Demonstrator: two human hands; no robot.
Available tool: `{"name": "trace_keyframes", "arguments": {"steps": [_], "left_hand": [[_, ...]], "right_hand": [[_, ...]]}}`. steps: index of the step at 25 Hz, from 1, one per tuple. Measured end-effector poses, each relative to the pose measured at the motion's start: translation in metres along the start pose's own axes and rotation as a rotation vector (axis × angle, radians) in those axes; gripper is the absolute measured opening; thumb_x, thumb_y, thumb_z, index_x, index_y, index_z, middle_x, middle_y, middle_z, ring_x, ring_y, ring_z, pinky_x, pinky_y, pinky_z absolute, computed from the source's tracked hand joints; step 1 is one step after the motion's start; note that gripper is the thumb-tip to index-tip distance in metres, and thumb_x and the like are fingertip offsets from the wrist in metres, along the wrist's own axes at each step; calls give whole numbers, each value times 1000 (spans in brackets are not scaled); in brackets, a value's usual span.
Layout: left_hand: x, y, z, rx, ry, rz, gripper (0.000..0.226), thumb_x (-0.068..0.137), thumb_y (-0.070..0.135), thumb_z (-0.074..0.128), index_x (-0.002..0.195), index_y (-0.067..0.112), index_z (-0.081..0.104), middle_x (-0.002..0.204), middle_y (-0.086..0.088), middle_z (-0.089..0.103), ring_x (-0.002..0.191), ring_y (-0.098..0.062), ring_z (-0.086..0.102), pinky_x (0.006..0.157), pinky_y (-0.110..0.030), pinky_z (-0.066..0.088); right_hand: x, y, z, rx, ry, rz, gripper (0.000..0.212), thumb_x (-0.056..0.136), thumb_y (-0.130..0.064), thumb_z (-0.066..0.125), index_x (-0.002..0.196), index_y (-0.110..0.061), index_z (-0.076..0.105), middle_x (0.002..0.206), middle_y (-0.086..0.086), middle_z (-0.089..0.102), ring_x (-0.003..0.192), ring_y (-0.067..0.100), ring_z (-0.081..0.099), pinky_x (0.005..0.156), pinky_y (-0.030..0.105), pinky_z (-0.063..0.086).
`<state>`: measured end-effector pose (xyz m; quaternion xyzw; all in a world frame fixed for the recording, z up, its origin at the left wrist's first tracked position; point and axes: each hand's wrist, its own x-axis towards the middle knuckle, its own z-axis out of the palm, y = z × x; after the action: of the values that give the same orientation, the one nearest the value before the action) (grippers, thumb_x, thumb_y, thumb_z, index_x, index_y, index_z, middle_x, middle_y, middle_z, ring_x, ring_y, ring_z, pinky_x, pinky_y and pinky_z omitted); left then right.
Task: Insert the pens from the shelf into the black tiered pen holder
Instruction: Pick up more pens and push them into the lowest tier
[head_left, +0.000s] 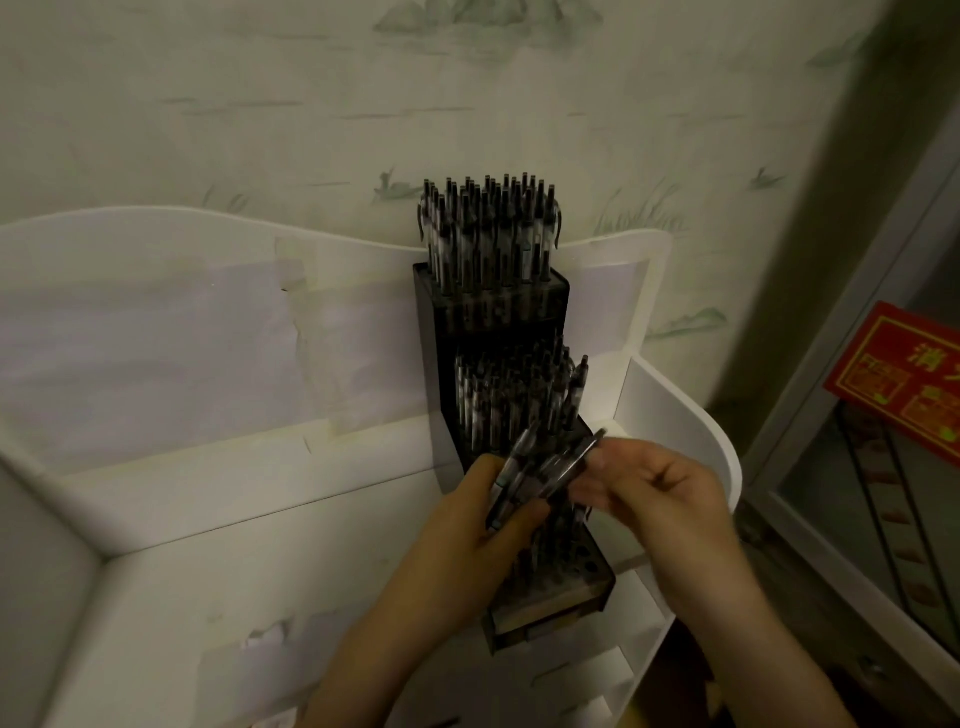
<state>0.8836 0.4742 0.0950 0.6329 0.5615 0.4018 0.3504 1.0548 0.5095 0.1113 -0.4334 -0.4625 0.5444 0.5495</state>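
I'm looking at the black tiered pen holder (524, 467) standing on the white shelf (260, 545) against the wallpapered wall. Its top tier (491, 234) bristles with pens, packed tight, and the middle tier (511, 400) looks crowded too. The lowest tier (571, 566), nearest me, has some pens in but I can see a few open holes at its right front corner, so by my reckoning the job is well along with only that bottom row left to fill. My left hand (498, 525) grips a small bundle of pens (524, 478) just above that tier. My right hand (660, 499) pinches one pen (582, 457) from the bundle, apparently drawing it out for the next hole. Off to the right, a red sign (898, 384).
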Motion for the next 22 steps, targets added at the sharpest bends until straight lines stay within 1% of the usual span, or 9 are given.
{"name": "trace_keyframes", "arguments": {"steps": [2, 4, 8, 10, 12, 15, 17, 19, 22], "left_hand": [[1, 0, -4, 2, 17, -7, 8, 95, 34, 55, 102, 31, 54, 73, 9, 61, 55, 3, 55, 52, -16, 45], [2, -2, -8, 15, 47, -16, 8, 95, 34, 55, 103, 32, 54, 76, 11, 62, 60, 5, 57, 52, -9, 41], [4, -4, -9, 59, 90, 4, 15, 94, 36, 55, 107, 28, 55, 85, 11, 65, 74, 3, 60, 58, -10, 44], [5, -3, -8, 48, 84, 14, 17, 94, 37, 55, 109, 28, 56, 88, 11, 66, 77, 2, 61, 61, -12, 47], [5, -3, -8, 34, 81, 25, 18, 94, 37, 55, 109, 28, 56, 90, 10, 66, 78, 1, 62, 63, -14, 48], [6, -2, -8, 26, 80, 27, 17, 94, 38, 55, 109, 28, 56, 90, 10, 66, 78, 0, 62, 63, -15, 48], [6, -3, -8, 25, 84, 21, 17, 94, 38, 54, 108, 29, 56, 90, 9, 66, 78, -1, 62, 63, -16, 49], [6, -3, -7, 25, 87, 19, 15, 94, 38, 55, 107, 30, 56, 88, 9, 66, 77, 0, 62, 62, -13, 47], [6, -1, -5, 32, 89, 20, 13, 95, 36, 55, 106, 31, 56, 83, 12, 63, 74, 3, 60, 58, -8, 42]], "right_hand": [[3, -12, -9, 54, 137, -53, 12, 84, -6, 65, 94, -4, 71, 80, 14, 75, 73, 24, 73, 71, 28, 60], [3, -18, -17, -16, 214, -181, 12, 83, -7, 66, 94, -9, 71, 79, 9, 75, 72, 19, 73, 71, 24, 59], [0, 2, -22, -527, 158, -417, 15, 82, -19, 71, 96, -21, 74, 78, -12, 73, 77, 1, 68, 79, 11, 52], [2, 24, -22, -755, 105, -510, 16, 82, -19, 71, 97, -21, 75, 86, -19, 71, 84, -7, 64, 79, 2, 45], [3, 45, -19, -825, 75, -517, 15, 82, -16, 73, 97, -18, 76, 89, -17, 69, 88, -16, 59, 78, -4, 39], [6, 62, -17, -795, 87, -498, 15, 81, -13, 73, 96, -17, 76, 84, -21, 66, 86, -23, 55, 75, -8, 35], [9, 67, -17, -797, 51, -473, 15, 83, -14, 73, 96, -20, 76, 83, -26, 63, 83, -19, 58, 74, -7, 37], [11, 76, -19, -849, -5, -444, 15, 84, -14, 73, 96, -22, 76, 83, -22, 66, 74, -12, 61, 74, -3, 41], [8, 88, -20, -888, -57, -387, 14, 82, -11, 74, 91, -22, 76, 69, -26, 62, 65, -9, 60, 65, 0, 44]]}}
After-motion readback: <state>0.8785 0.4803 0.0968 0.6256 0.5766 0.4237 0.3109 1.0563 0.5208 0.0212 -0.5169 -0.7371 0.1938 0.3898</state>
